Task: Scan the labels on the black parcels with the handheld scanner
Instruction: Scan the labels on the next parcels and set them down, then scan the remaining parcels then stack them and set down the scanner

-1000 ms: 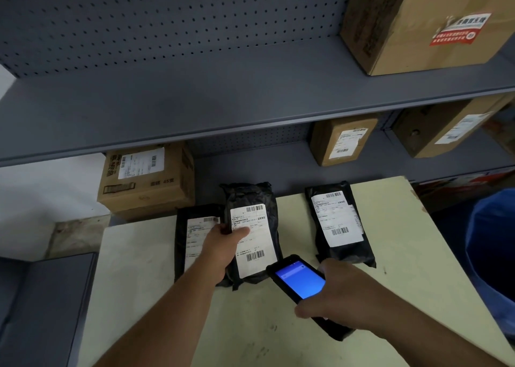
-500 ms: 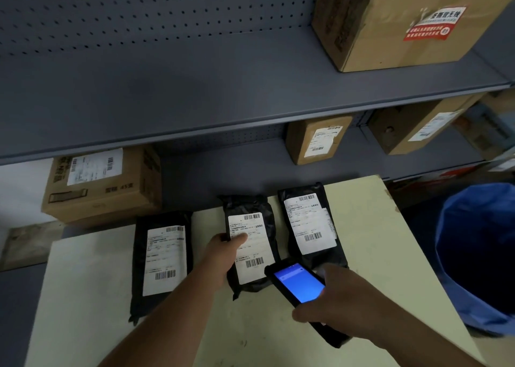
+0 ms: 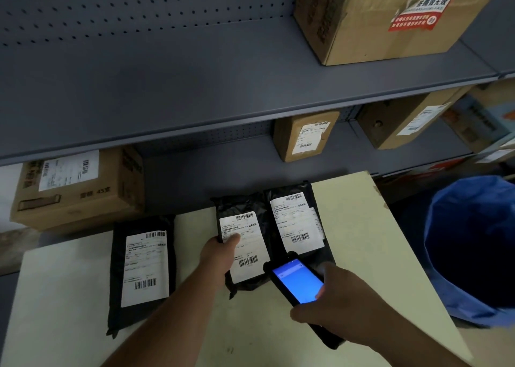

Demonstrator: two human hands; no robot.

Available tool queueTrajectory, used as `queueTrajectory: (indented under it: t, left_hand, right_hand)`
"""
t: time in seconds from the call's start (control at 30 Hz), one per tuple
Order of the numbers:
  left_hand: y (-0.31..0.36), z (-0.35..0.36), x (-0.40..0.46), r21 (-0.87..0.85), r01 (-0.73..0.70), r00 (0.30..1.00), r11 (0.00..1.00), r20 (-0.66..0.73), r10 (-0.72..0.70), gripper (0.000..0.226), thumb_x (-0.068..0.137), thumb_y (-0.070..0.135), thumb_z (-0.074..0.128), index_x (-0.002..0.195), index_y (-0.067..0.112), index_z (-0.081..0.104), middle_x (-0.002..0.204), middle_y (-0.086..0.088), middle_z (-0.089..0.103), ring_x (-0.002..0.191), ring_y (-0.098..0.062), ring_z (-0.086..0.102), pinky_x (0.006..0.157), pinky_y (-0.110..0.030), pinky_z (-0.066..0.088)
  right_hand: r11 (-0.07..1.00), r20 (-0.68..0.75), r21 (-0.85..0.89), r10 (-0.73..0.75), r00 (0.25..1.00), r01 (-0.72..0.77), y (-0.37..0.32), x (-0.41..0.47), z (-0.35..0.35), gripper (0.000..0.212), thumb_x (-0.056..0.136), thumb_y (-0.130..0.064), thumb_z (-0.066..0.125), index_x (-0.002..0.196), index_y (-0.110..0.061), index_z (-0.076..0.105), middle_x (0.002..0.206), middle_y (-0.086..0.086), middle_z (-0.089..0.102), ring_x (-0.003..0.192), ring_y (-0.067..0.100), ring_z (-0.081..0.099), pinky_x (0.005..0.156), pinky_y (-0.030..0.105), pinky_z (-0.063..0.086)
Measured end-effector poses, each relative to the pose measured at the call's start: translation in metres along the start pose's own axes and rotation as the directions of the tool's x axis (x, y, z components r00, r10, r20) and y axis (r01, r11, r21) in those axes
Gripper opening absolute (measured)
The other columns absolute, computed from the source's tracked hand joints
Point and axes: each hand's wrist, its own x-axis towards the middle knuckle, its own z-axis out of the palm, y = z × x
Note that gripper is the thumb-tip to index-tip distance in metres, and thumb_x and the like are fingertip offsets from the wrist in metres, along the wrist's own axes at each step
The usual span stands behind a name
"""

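Three black parcels with white barcode labels lie on a pale table point(image 3: 362, 227). My left hand point(image 3: 218, 258) grips the left edge of the middle parcel point(image 3: 245, 244), thumb on its label. The right parcel point(image 3: 295, 221) lies touching it, partly overlapped at its near end by the scanner. The left parcel point(image 3: 143, 269) lies apart, flat. My right hand point(image 3: 340, 302) holds the handheld scanner point(image 3: 298, 281), a black device with a lit blue screen, just below the middle parcel's lower barcode.
A grey shelf unit point(image 3: 195, 93) overhangs the table's far side. Cardboard boxes stand on it: a large one point(image 3: 376, 15) above, a labelled one point(image 3: 75, 188) at lower left, two point(image 3: 303, 135) at lower right. A blue bin point(image 3: 471, 249) stands right of the table.
My left hand has shifted the middle parcel rightward until it lies against the right parcel, uncovering the left parcel. The scanner stays below the middle label. The view has swung left.
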Motion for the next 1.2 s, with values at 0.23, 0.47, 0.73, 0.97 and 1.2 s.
queueTrajectory:
  t: [0.23, 0.47, 0.73, 0.97, 1.2]
  left_hand:
    - [0.002, 0.002, -0.008, 0.101, -0.088, 0.993, 0.991, -0.066, 0.095, 0.021, 0.092, 0.036, 0.071, 0.106, 0.021, 0.074, 0.109, -0.006, 0.08, 0.095, -0.03, 0.076, 0.092, -0.05, 0.063]
    - [-0.001, -0.015, -0.026, 0.431, -0.22, 0.933, 0.875, -0.17, 0.318, 0.061, 0.094, 0.031, 0.071, 0.149, 0.012, 0.05, 0.146, -0.013, 0.053, 0.122, -0.035, 0.063, 0.09, -0.037, 0.054]
    - [-0.015, -0.086, -0.042, 0.556, -0.247, 0.797, 0.794, -0.35, 0.493, 0.057, 0.093, 0.032, 0.07, 0.145, 0.015, 0.055, 0.146, -0.015, 0.055, 0.129, -0.037, 0.056, 0.1, -0.053, 0.053]
    - [-0.051, -0.161, -0.039, 0.573, -0.072, 0.75, 0.817, -0.508, 0.423, 0.076, 0.084, 0.041, 0.079, 0.145, 0.007, 0.049, 0.144, -0.022, 0.053, 0.13, -0.045, 0.053, 0.1, -0.059, 0.051]
    - [-0.063, -0.19, -0.018, 0.294, 0.047, 0.872, 0.955, -0.479, 0.105, 0.114, 0.071, 0.072, 0.076, 0.156, 0.007, 0.036, 0.152, -0.021, 0.049, 0.137, -0.045, 0.051, 0.107, -0.062, 0.049]
  right_hand:
    - [0.996, -0.154, -0.052, -0.076, 0.985, 0.068, -0.003, 0.007, -0.001, 0.047, 0.07, -0.04, 0.081, 0.102, -0.022, 0.052, 0.084, 0.0, 0.073, 0.068, 0.018, 0.073, 0.069, 0.038, 0.063]
    - [0.986, -0.282, -0.082, -0.165, 0.945, 0.147, -0.012, 0.013, 0.002, 0.05, 0.069, -0.045, 0.081, 0.103, -0.025, 0.05, 0.085, -0.002, 0.069, 0.059, 0.019, 0.07, 0.058, 0.036, 0.061]
    - [0.964, -0.293, -0.138, -0.259, 0.92, 0.227, -0.044, 0.009, 0.027, 0.06, 0.066, -0.049, 0.081, 0.112, -0.028, 0.05, 0.088, -0.004, 0.066, 0.064, 0.022, 0.071, 0.06, 0.04, 0.064]
    - [0.931, -0.272, -0.197, -0.352, 0.896, 0.306, -0.078, 0.009, 0.055, 0.066, 0.074, -0.046, 0.086, 0.124, -0.024, 0.048, 0.094, -0.006, 0.061, 0.083, 0.021, 0.068, 0.062, 0.036, 0.06]
    - [0.92, -0.243, -0.218, -0.374, 0.895, 0.326, -0.098, 0.014, 0.082, 0.069, 0.069, -0.051, 0.084, 0.123, -0.026, 0.048, 0.093, -0.004, 0.062, 0.077, 0.022, 0.068, 0.065, 0.04, 0.064]
